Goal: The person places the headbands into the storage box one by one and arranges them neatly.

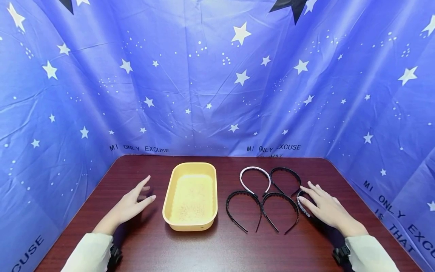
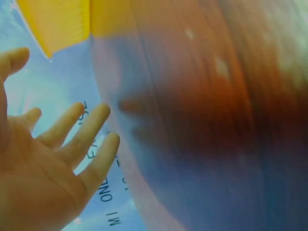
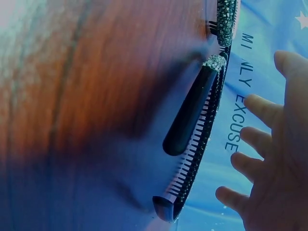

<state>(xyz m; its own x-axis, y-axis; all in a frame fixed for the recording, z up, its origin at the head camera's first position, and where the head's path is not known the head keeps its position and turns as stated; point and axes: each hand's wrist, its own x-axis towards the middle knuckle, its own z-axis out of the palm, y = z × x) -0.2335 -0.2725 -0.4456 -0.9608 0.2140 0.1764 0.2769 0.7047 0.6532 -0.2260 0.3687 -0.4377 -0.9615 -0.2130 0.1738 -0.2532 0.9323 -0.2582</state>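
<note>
My left hand (image 1: 130,204) hovers left of the yellow plastic basin (image 1: 192,227), fingers spread, holding nothing. In the left wrist view its palm shows, apart from the basin's wall (image 2: 62,24). My right hand (image 1: 327,209) is over the table's right side, fingers extended, beside a glittery silver headband (image 1: 303,211) that it partly covers. The right wrist view shows a gap between my fingers and the toothed, glittery headband (image 3: 199,125). Left of that hand lie a white headband (image 1: 255,168) and black headbands: one behind (image 1: 286,169), two in front (image 1: 242,192) (image 1: 280,194).
The dark red wooden table (image 1: 224,249) bears the basin left of centre and the headbands to its right. A blue curtain (image 1: 204,94) with white stars and lettering hangs behind and along both sides. A black wrist device (image 1: 341,254) sits at my right cuff.
</note>
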